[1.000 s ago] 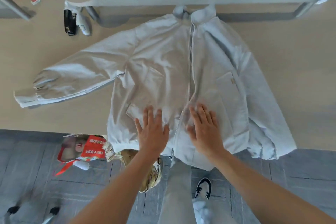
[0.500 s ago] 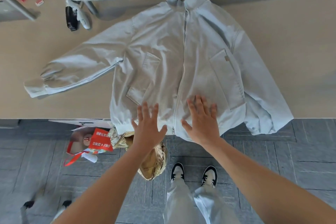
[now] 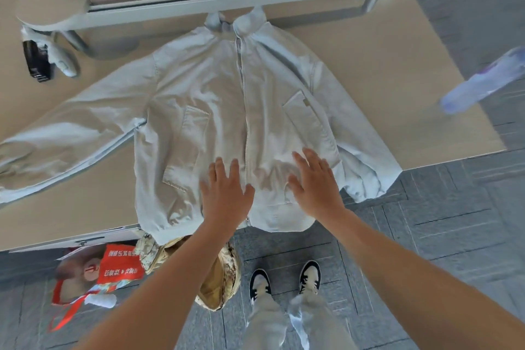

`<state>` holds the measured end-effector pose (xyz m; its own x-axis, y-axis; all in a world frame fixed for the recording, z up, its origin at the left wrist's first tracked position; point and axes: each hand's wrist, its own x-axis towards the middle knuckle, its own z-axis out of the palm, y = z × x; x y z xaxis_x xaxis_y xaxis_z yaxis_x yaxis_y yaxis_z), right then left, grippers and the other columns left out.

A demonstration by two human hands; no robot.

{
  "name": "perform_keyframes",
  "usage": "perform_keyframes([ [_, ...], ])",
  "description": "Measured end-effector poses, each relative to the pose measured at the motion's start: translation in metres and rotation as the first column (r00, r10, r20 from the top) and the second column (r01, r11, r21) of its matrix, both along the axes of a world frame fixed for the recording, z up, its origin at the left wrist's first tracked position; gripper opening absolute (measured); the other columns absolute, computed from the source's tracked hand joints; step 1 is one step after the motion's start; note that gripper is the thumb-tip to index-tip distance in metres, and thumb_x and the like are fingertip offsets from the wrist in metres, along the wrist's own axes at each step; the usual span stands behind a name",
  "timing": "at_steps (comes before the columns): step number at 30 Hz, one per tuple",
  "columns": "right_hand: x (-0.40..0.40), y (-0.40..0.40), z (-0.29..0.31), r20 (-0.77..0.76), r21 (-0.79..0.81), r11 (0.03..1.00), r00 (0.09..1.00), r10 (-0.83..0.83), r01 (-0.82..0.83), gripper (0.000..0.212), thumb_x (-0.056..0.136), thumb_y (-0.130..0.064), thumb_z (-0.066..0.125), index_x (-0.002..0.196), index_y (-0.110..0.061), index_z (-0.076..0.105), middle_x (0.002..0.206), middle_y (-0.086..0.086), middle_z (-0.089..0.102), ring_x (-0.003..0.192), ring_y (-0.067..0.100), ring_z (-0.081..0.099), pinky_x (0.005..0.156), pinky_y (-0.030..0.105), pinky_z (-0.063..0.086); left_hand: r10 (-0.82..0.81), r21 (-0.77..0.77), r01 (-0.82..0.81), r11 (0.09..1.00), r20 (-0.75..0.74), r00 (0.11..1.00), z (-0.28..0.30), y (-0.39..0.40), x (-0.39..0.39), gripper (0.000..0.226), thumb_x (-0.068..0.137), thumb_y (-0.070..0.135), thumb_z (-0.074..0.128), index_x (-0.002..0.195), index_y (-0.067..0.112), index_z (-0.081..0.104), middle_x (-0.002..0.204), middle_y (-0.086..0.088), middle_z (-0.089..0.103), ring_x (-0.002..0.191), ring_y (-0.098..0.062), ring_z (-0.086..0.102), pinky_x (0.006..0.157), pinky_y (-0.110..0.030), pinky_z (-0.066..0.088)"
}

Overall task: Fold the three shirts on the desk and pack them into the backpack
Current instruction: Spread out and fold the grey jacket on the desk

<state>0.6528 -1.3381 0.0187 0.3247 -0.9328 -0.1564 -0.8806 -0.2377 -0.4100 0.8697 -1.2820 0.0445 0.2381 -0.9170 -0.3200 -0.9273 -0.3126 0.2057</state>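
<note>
Both hands lie flat on the lower front of the jacket, with the fingers straight and a little spread, holding nothing. The left hand presses just left of the zipper, and its thumb reaches toward the zipper line. The right hand presses to the right of the zipper, below the right chest pocket. The jacket is pale grey-white and is spread face up on the table, zipped closed, with the collar at the far side under a grey rail. Its hem hangs a little over the near edge of the table. The left sleeve stretches out across the table toward the left border of the view, while the right sleeve is bunched at the near right edge. On the floor just below the hem stands a tan camouflage backpack, open at the top and partly hidden by the left forearm. Beside it, to the left, lies a red and white bag with printed letters. Two black and white shoes of the person stand on the grey floor right of the backpack. At the far left of the table lies a black and white device, too blurred to identify. A blurred blue and white thing shows at the right.
</note>
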Motion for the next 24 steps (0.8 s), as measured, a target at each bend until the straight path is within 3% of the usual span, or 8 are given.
perform_keyframes([
  [4,-0.046,-0.021,0.008,-0.030,-0.020,0.970,0.970,-0.241,0.241,0.059,0.109,-0.040,0.043,0.162,-0.017,0.030,0.171,0.012,0.021,0.159,0.030,0.017,0.130,0.049,0.014,-0.121,-0.068,0.118,0.991,-0.040,0.992,0.004,-0.044,-0.046,0.071,0.102,0.048,0.044,0.162,0.019,0.019,0.169,-0.018,0.013,0.157,-0.036,0.010,0.124,-0.058,0.019],
  [8,-0.093,-0.043,-0.002,-0.072,-0.004,0.923,0.920,-0.384,0.385,0.061,0.110,-0.042,0.038,0.164,-0.019,0.023,0.174,0.011,0.011,0.161,0.029,0.008,0.130,0.049,0.011,-0.223,-0.085,0.218,0.972,-0.065,0.973,-0.004,-0.087,-0.101,0.071,0.104,0.049,0.042,0.164,0.022,0.015,0.172,-0.014,0.005,0.159,-0.032,0.001,0.126,-0.058,0.013],
  [14,-0.126,-0.074,-0.040,-0.188,0.013,0.902,0.887,-0.422,0.432,0.077,0.108,-0.052,0.035,0.167,-0.018,-0.003,0.175,0.012,-0.002,0.162,0.030,-0.004,0.128,0.054,0.004,-0.231,-0.080,0.224,0.971,-0.087,0.969,-0.036,-0.134,-0.152,0.073,0.102,0.057,0.040,0.163,0.030,0.011,0.173,-0.007,-0.005,0.159,-0.032,-0.007,0.119,-0.075,0.007],
  [19,-0.142,-0.087,-0.063,-0.188,-0.028,0.944,0.926,-0.327,0.328,0.069,0.105,-0.044,0.030,0.168,-0.023,0.013,0.175,0.011,0.009,0.162,0.030,0.005,0.130,0.054,0.004,-0.189,-0.035,0.187,0.982,-0.082,0.978,-0.060,-0.142,-0.163,0.081,0.099,0.061,0.043,0.165,0.033,0.005,0.171,-0.004,-0.016,0.158,-0.032,-0.016,0.114,-0.081,0.002],
  [24,-0.161,-0.105,-0.071,-0.184,-0.081,0.959,0.941,-0.282,0.272,0.069,0.105,-0.050,0.022,0.167,-0.021,0.016,0.175,0.010,0.011,0.161,0.030,0.009,0.129,0.053,0.003,-0.201,-0.068,0.199,0.978,-0.024,0.979,-0.072,-0.137,-0.158,0.085,0.101,0.064,0.040,0.164,0.036,-0.009,0.171,-0.002,-0.024,0.158,-0.030,-0.020,0.115,-0.080,-0.003],
])
